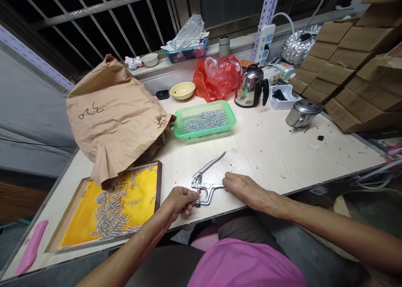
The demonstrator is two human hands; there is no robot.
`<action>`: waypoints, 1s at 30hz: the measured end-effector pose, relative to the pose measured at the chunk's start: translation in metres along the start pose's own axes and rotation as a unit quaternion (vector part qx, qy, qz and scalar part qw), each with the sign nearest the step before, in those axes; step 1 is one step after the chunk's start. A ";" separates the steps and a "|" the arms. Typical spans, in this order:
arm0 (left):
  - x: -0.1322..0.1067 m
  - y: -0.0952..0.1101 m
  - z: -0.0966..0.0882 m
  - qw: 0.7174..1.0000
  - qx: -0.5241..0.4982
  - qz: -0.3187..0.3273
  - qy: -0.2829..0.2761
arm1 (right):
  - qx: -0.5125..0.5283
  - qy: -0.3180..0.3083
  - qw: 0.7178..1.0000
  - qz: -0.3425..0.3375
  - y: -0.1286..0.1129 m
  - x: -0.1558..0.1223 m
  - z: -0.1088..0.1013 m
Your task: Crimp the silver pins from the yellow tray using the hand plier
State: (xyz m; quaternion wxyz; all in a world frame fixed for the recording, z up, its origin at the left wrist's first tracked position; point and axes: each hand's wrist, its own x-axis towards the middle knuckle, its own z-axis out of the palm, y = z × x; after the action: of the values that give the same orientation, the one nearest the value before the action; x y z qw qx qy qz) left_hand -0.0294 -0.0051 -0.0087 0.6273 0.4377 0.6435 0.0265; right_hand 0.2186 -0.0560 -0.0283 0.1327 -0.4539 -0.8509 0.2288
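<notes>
Silver snap-fastener pliers (pixel 207 187) lie near the table's front edge, with their handles spread apart and a spring at the jaw. My right hand (pixel 243 187) is closed around the end of the lower handle. At the jaw, the fingers of my left hand (pixel 182 200) are pinched together; whatever is between them is too small or hidden to make out. To the left, a shallow wooden tray (pixel 159 182) lined with yellow holds many small metal pins (pixel 111 213). Behind the pliers stands a green plastic basket (pixel 205 133) with more small metal pieces (pixel 205 121) in it.
A large brown paper bag (pixel 116 115) leans over the tray's back edge. Along the back are a yellow bowl (pixel 182 91), red plastic bags (pixel 209 81) and a kettle (pixel 250 88). A lidded metal pot (pixel 303 113) and stacked cardboard boxes (pixel 351 73) stand right; a pink-handled object (pixel 33 247) lies far left.
</notes>
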 end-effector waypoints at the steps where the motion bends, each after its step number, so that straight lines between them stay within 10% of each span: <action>1: 0.000 0.001 -0.001 1.000 0.009 -0.007 -0.009 | 0.006 0.003 1.000 -0.004 0.000 0.000 0.000; 18: -0.007 0.002 0.006 0.995 0.088 -0.022 -0.043 | -0.021 -0.043 0.999 0.007 -0.006 0.001 -0.018; 30: -0.012 0.003 0.010 0.996 0.072 -0.033 -0.036 | -0.140 -0.070 0.986 -0.055 0.027 0.064 -0.035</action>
State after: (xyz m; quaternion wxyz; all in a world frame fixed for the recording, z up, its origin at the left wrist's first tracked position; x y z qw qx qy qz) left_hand -0.0219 -0.0154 0.0001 0.6174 0.4613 0.6347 -0.0567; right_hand 0.2175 0.0196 -0.0107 0.0200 -0.4033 -0.9055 0.1309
